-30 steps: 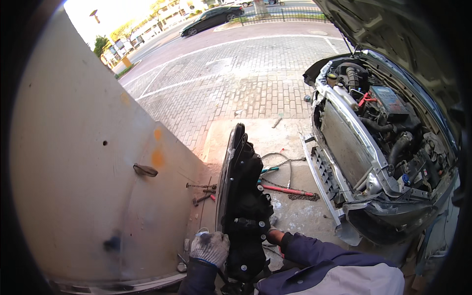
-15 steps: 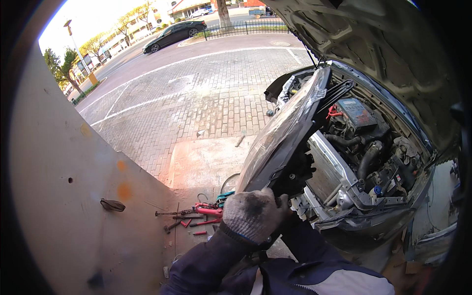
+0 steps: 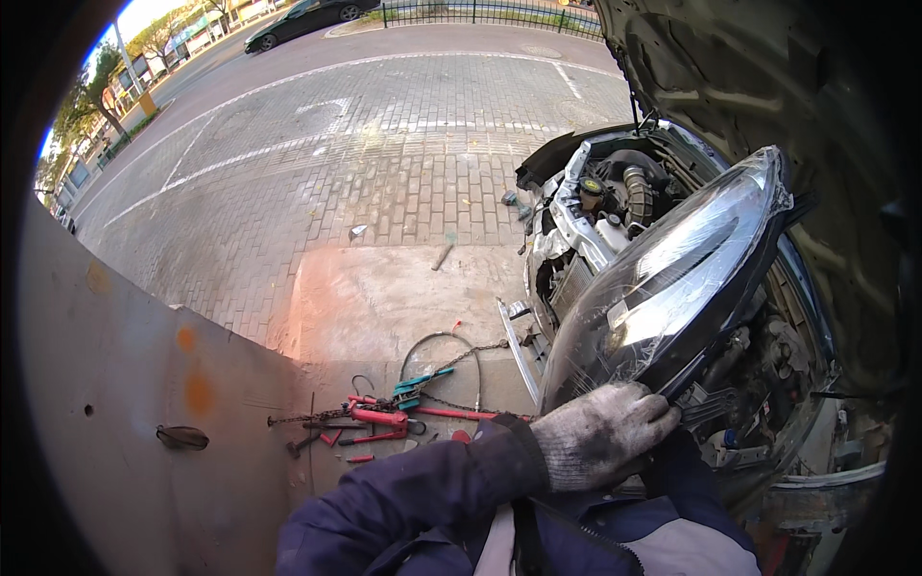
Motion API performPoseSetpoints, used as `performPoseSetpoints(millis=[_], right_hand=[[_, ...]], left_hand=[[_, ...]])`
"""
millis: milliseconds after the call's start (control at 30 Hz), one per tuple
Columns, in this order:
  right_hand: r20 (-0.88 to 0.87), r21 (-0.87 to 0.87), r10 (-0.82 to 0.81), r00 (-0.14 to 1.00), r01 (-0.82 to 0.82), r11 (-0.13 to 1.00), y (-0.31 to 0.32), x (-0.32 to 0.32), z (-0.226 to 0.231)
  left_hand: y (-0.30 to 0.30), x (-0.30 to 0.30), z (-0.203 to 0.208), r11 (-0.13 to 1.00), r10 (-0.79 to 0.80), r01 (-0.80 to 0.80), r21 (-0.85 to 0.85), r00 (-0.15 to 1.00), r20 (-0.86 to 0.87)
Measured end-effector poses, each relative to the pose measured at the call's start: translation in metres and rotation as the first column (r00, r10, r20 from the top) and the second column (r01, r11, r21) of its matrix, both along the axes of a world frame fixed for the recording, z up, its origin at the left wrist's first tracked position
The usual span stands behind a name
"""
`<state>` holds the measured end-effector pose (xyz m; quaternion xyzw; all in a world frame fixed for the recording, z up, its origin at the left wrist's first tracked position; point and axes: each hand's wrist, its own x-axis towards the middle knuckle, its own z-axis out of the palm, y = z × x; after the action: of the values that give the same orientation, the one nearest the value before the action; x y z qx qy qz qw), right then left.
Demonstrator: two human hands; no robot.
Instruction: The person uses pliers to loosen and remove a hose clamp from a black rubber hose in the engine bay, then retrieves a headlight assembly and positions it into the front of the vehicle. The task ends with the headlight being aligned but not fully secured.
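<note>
A large car headlight with a clear lens is held up before me, tilted with its far end up to the right. Creased clear film covers its lens. My left hand, in a dirty whitish knit glove, closes on the black rim at its near end. Beside it, my right sleeve runs up behind the headlight, and my right hand is hidden there. Past the headlight lies the car's open engine bay, its front end stripped of bumper and lamps.
The raised hood overhangs the right side. A red hydraulic tool, a chain, a teal tool and a looped cable lie on the ground. A pale wall stands at left. Paving stretches beyond.
The headlight has swung to the right and turned, so more of its lens shows and it covers part of the engine bay. My left hand moved right with it, still gripping the rim.
</note>
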<state>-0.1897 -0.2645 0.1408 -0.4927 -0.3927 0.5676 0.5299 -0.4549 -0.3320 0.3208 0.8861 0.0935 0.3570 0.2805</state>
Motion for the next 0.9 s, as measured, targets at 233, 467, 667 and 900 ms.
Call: performPoseSetpoints(millis=[233, 467, 667, 900], right_hand=[[0.076, 0.121, -0.158, 0.984, 0.149, 0.981, 0.141, 0.021, 0.052], [0.116, 0.304, -0.237, 0.964, 0.193, 0.933, 0.329, 0.043, 0.116], [0.155, 0.316, -0.230, 0.961, 0.173, 0.933, 0.397, 0.033, 0.131], [0.147, 0.131, -0.213, 0.966, 0.194, 0.972, 0.390, -0.015, 0.053]], left_hand=[[0.106, -0.005, -0.015, 0.983, -0.180, 0.182, -0.021, 0.981, 0.067], [0.264, -0.058, -0.041, 0.909, 0.387, -0.373, -0.185, 0.921, 0.048], [0.410, -0.076, -0.078, 0.581, 0.308, -0.145, -0.801, 0.950, 0.052], [0.538, -0.076, -0.120, 0.634, 0.165, -0.026, -0.773, 0.981, 0.102]])
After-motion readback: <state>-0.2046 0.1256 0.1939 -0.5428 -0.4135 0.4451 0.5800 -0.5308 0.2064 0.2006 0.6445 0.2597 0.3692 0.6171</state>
